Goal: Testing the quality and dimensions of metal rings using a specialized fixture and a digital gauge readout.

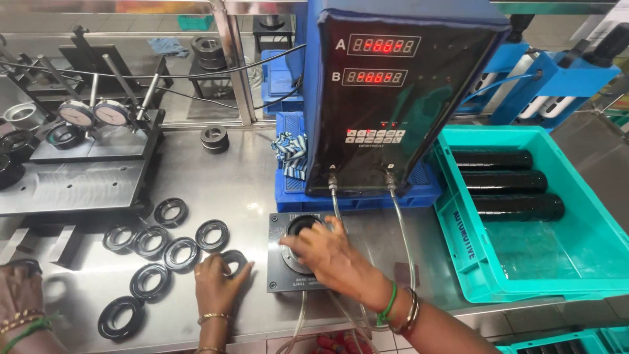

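My right hand [327, 254] lies on top of a dark square gauge plate [280, 278] on the steel table, fingers wrapped on a black ring [300, 226] seated on the plate's round centre. My left hand [215, 283] rests flat on the table just left of the plate, its fingertips touching a black ring [236, 260]. Several more black rings [181, 254] lie scattered to the left of that hand. My palm covers most of the plate's centre.
A blue-and-black measuring unit [393, 98] with two red displays stands behind the plate, two clear hoses [401, 223] running down from it. A teal crate [468, 262] holds black cylinders [517, 207] at right. Dial gauges [95, 113] stand at left. Another person's arm [19, 308] is at bottom left.
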